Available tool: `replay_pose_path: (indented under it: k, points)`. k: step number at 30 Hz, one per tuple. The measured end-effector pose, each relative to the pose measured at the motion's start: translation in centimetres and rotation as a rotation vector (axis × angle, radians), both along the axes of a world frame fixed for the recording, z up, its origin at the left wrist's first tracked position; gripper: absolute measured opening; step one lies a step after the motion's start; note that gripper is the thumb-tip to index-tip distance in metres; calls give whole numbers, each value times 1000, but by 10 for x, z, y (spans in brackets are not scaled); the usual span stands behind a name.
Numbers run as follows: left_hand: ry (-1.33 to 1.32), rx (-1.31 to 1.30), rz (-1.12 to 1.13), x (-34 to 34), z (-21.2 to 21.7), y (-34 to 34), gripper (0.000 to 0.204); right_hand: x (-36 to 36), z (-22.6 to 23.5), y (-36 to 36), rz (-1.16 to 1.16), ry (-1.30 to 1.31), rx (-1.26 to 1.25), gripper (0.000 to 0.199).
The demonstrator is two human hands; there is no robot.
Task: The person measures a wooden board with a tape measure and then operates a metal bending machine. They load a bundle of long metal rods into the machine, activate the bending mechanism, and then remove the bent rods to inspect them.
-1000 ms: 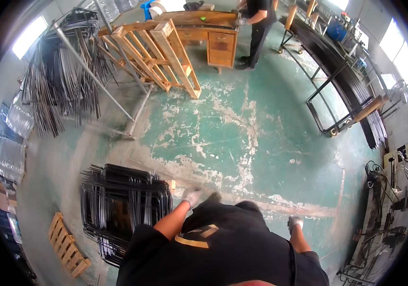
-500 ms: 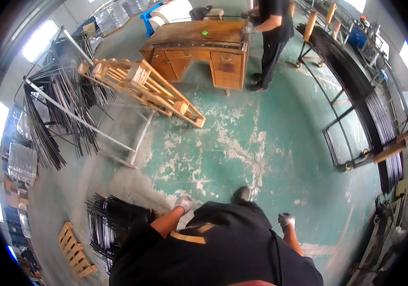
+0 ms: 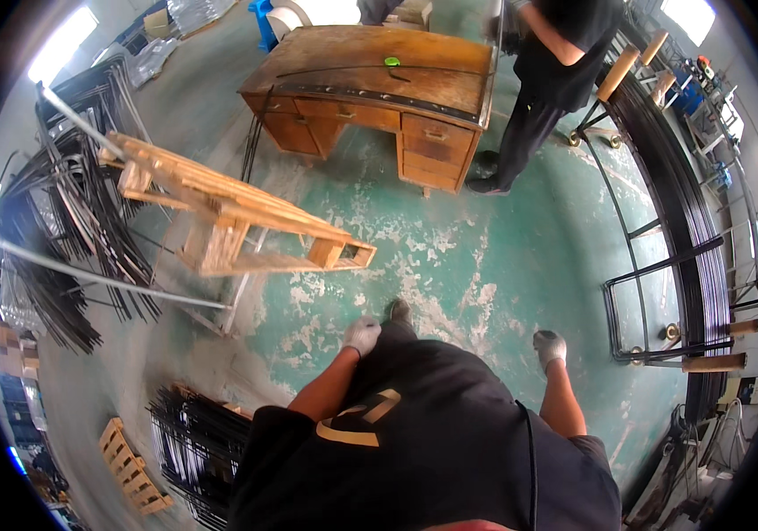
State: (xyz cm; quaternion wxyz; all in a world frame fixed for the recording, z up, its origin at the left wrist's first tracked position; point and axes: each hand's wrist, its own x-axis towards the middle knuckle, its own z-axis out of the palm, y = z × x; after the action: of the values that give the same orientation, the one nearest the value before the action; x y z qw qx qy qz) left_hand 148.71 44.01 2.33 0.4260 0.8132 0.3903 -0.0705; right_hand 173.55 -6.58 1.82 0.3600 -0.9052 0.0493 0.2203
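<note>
My left hand (image 3: 362,336), in a pale work glove, hangs beside my left thigh with its fingers curled in and nothing seen in it. On the other side my right hand (image 3: 550,348), gloved the same way, swings free over the green floor, its fingers also curled and holding nothing visible. Ahead stands a worn wooden desk (image 3: 370,53). A thin dark rod (image 3: 344,69) and a small bright green item (image 3: 391,62) lie on its top. Neither hand touches anything around it.
A wooden frame (image 3: 246,208) juts in from the left by a rack of dark bent rods (image 3: 65,195). A co-worker (image 3: 547,88) stands at the desk's right end. Long dark rods (image 3: 680,203) lie on a wheeled rack at right. A pallet (image 3: 134,469) lies lower left.
The desk and wooden frame appear nearer, and I have stepped forward. My left hand has swung up and forward, my right hand forward too. The co-worker's body has shifted right in view.
</note>
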Motion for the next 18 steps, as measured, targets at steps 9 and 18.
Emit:
replay_pose_path:
  k: [9,18]
  points:
    - [11,28,3,172,21,168,31,53,-33,100,65,431,-152,30]
    - [366,19,42,230,-12,186,30,259,-60,199,806,90,-496,17]
